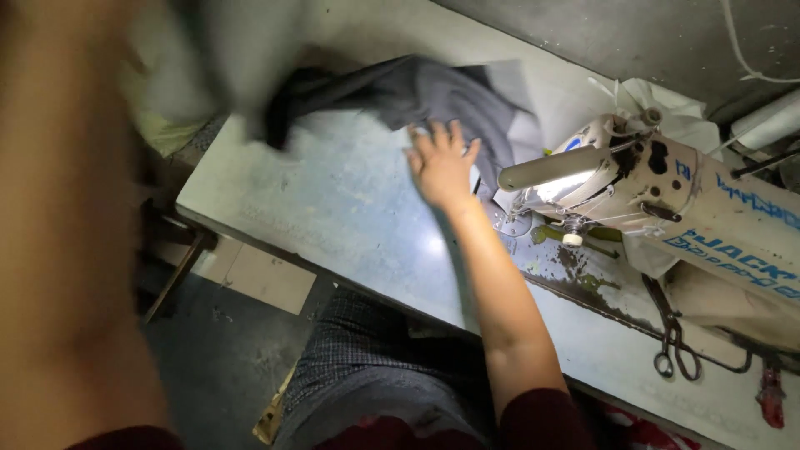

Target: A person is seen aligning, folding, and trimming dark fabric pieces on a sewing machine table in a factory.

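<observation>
My right hand point(442, 162) lies flat, fingers stretched out, on the edge of a dark grey cloth point(417, 92) on the pale sewing table point(333, 200). It is just left of the needle area of a cream sewing machine point(667, 192). The cloth runs from my hand up and left, where a blurred lighter part point(208, 50) is lifted off the table. My left arm point(67, 225) fills the left side as a big blur reaching toward that lifted part. Its hand is lost in the blur at the top left, so I cannot make out its grip.
Scissors point(675, 350) hang at the table's front edge under the machine, with a red tool point(771, 396) further right. White cloth point(667, 104) lies behind the machine. My lap in checked fabric point(367, 367) is below the table, beside dark floor point(217, 358).
</observation>
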